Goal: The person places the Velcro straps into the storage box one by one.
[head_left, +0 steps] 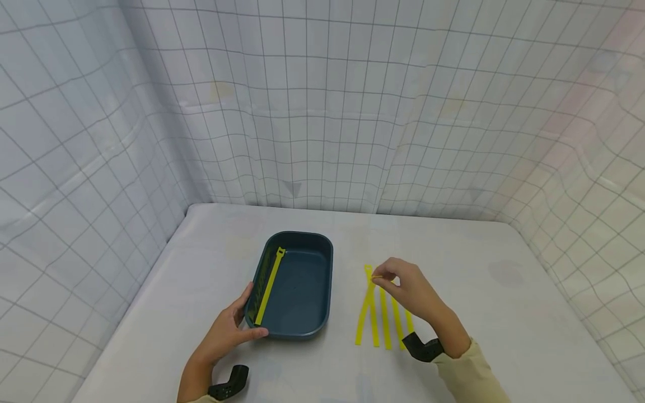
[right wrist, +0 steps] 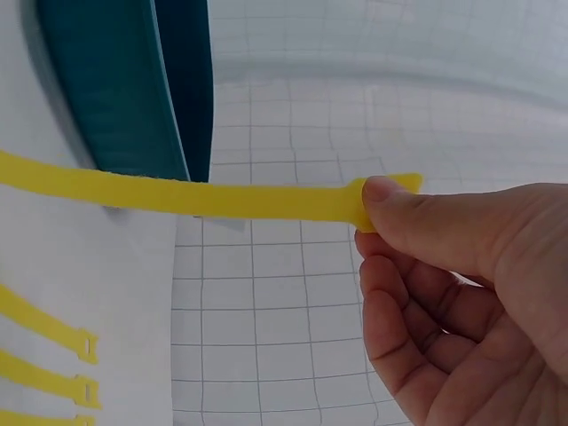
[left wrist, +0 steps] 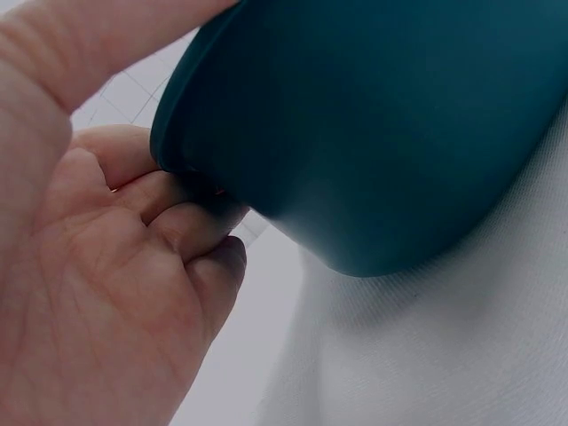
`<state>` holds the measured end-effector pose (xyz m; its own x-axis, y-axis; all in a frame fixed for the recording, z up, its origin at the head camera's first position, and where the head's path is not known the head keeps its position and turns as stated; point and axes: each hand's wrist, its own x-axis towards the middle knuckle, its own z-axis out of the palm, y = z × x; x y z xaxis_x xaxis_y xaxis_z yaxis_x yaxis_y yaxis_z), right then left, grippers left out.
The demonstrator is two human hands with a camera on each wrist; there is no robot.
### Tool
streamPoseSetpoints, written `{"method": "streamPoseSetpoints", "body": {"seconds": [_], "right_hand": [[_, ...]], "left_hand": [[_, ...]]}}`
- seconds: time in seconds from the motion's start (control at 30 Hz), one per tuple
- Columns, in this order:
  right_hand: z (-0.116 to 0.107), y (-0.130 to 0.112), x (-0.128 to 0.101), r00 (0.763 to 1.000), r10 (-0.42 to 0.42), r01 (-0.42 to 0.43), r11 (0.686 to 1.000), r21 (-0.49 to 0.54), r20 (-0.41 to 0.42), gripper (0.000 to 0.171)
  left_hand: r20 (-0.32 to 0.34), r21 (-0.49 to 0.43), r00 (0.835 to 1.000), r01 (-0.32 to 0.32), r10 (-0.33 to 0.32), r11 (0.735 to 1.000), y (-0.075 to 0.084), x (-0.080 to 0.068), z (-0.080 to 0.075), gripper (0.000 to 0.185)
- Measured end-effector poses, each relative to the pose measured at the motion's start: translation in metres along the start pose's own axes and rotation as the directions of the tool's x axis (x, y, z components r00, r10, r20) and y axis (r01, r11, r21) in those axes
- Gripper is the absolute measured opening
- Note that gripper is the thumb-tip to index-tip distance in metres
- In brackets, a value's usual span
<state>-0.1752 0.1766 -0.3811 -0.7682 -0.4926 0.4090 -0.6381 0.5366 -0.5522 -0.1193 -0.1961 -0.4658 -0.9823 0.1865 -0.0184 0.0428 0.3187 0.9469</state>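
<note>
A dark teal rectangular tray [head_left: 304, 291] sits left of centre. My left hand [head_left: 227, 334] grips its near left corner, thumb along the near rim and fingers curled against the left wall. Inside the tray, along its left side, lies one yellow hook-and-loop cable tie [head_left: 269, 286]. To the right, my right hand [head_left: 410, 285] pinches another yellow cable tie [right wrist: 266, 202] by its slotted head, between thumb and index finger. The strap stretches away from the fingertips. Beneath that hand, several more yellow cable ties [head_left: 386, 327] lie side by side on the table, partly hidden by it.
The white-covered table [head_left: 453, 246] carries the tray and the ties. White grid-patterned curtains [head_left: 327, 112] rise behind it and along both sides. Black wrist-worn devices sit at the left wrist [head_left: 230, 384] and right wrist [head_left: 422, 348].
</note>
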Motion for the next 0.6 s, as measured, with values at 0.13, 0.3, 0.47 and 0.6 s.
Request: {"method": "streamPoseSetpoints", "body": {"seconds": [0.13,0.3,0.47,0.6], "right_hand": [[0.0,-0.003,-0.002,1.0,-0.009,0.009,1.0,-0.005,-0.001,0.015],[-0.003,-0.009,-0.005,0.999,-0.039,0.039,0.999,0.001,-0.007,0.016],[-0.007,-0.016,-0.007,0.995,-0.095,0.094,0.995,-0.013,-0.037,0.018],[-0.009,-0.018,-0.009,0.99,-0.127,0.126,0.992,-0.02,-0.058,0.018]], "left_hand": [[-0.003,0.003,1.0,0.002,-0.002,1.0,0.001,-0.001,0.0,0.102],[-0.003,0.006,1.0,0.0,0.0,1.0,0.001,-0.001,0.0,0.101],[0.0,-0.004,1.0,0.011,-0.011,1.0,0.002,-0.001,0.0,0.101],[0.001,-0.006,1.0,0.004,-0.004,1.0,0.001,-0.001,0.0,0.101]]}}
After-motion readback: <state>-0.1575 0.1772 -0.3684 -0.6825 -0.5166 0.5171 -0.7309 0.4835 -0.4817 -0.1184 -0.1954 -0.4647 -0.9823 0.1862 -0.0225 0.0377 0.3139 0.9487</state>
